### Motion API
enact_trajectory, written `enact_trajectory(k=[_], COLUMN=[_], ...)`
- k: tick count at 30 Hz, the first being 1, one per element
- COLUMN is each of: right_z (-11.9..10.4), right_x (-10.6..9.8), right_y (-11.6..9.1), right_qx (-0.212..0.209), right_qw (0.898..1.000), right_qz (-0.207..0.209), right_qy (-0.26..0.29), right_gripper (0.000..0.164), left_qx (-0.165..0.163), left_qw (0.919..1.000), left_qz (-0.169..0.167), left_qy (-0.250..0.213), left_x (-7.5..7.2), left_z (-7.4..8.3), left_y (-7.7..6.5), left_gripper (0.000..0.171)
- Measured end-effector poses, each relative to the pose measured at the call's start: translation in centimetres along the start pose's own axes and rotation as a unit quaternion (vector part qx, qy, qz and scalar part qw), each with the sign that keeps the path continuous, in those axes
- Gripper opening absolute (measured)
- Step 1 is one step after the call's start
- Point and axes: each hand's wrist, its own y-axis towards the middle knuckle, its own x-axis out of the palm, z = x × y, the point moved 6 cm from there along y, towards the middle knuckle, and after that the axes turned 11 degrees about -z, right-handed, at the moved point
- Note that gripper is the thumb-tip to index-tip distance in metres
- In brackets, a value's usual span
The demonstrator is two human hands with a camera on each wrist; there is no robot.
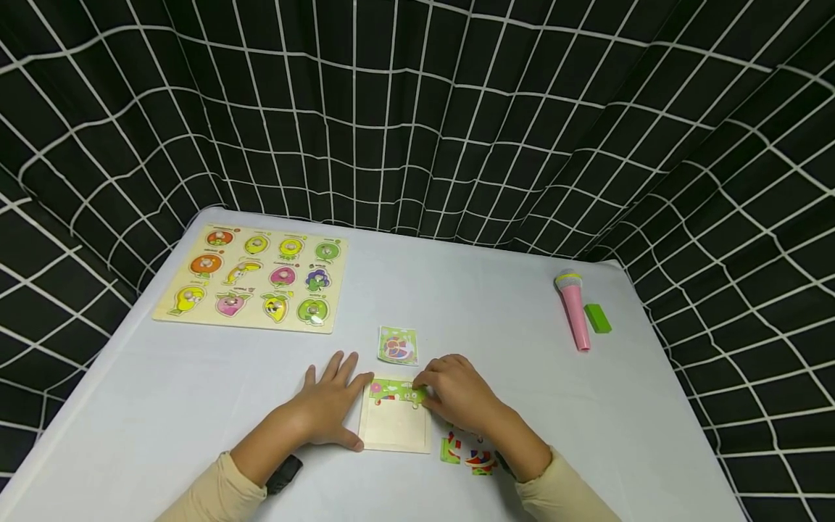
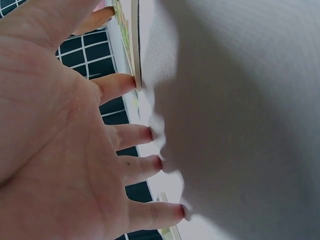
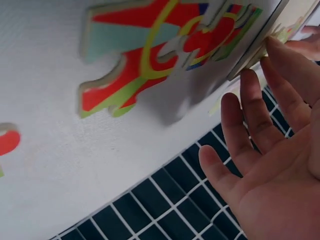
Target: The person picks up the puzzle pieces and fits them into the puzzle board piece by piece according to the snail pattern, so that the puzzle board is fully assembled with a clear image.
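Note:
A shallow wooden puzzle tray [image 1: 394,428] lies in front of me, with printed jigsaw pieces [image 1: 391,389] along its far edge. My left hand [image 1: 326,409] is spread at the tray's left side, thumb and index finger touching its frame. In the left wrist view, the fingers [image 2: 117,86] are extended, their tips against the frame and cloth. My right hand [image 1: 462,395] is at the tray's far right corner. Its thumb and index finger pinch a green puzzle piece [image 1: 415,395], mostly hidden under the fingers. Loose pieces [image 1: 450,449] lie right of the tray, partly behind the right forearm.
A square picture card [image 1: 398,346] lies just beyond the tray. At the far left is a fruit peg board [image 1: 251,279]. A pink toy microphone [image 1: 574,308] and a green block [image 1: 597,318] lie at the right. Black gridded curtains [image 1: 404,109] surround the white table [image 1: 483,290].

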Motion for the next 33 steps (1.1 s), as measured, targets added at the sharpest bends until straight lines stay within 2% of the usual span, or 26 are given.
enact_trajectory(k=[5, 10, 14, 22, 28, 33], right_z=[-0.3, -0.3, -0.2, -0.3, 0.3, 1.8], right_x=[0.0, 0.0, 0.1, 0.2, -0.1, -0.3], right_y=[0.1, 0.0, 0.0, 0.0, -0.6, -2.1], right_qx=[0.01, 0.015, 0.011, 0.004, 0.004, 0.024], right_qw=[1.0, 1.0, 1.0, 1.0, 1.0, 0.999], right_qz=[-0.006, -0.01, -0.008, 0.001, -0.012, -0.016], right_qy=[-0.014, -0.005, 0.0, -0.023, 0.007, 0.027], right_gripper=[0.02, 0.02, 0.021, 0.021, 0.021, 0.022], left_qx=[0.001, 0.0, -0.001, -0.006, -0.006, -0.005], left_qw=[1.0, 1.0, 1.0, 0.9999, 1.0, 1.0], left_qz=[0.0, -0.001, -0.002, -0.01, -0.007, -0.004], left_qy=[0.0, 0.004, 0.001, 0.003, 0.001, -0.002], left_x=[0.0, -0.1, -0.2, 0.0, 0.1, -0.1], left_z=[0.1, 0.2, 0.3, 0.2, 0.2, 0.2], left_y=[-0.1, -0.1, -0.2, -0.1, -0.1, -0.2], left_gripper=[0.106, 0.107, 0.106, 0.107, 0.108, 0.107])
